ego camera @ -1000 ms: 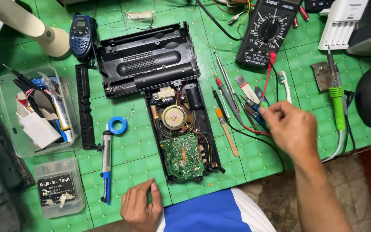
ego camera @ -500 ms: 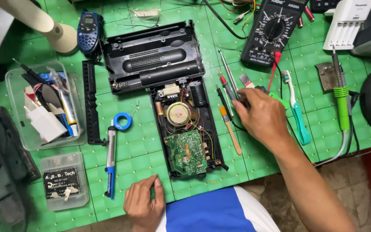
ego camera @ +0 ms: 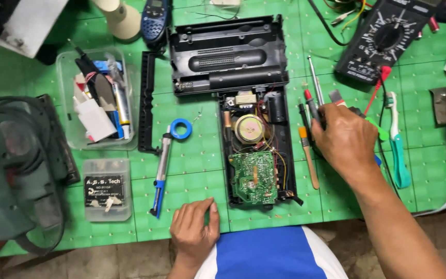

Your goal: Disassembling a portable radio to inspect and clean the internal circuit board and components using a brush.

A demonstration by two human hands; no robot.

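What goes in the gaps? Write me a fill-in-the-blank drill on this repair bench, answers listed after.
1. The right hand reaches into a row of hand tools lying to the ____ of the opened radio case.
2. The left hand rests on the ____ cutting mat, holding nothing.
3. Inside the case, the round speaker sits above a ____ circuit board.
4. The desoldering pump has a ____ grip.

Missing words: right; green; green; blue

Counts on the green counter [ego camera: 192, 170]
Two hands [ego camera: 194, 230], one multimeter [ego camera: 383, 41], two clear plastic boxes [ego camera: 107, 188], one toothbrush [ego camera: 397, 144], one circuit board [ego camera: 254, 176].
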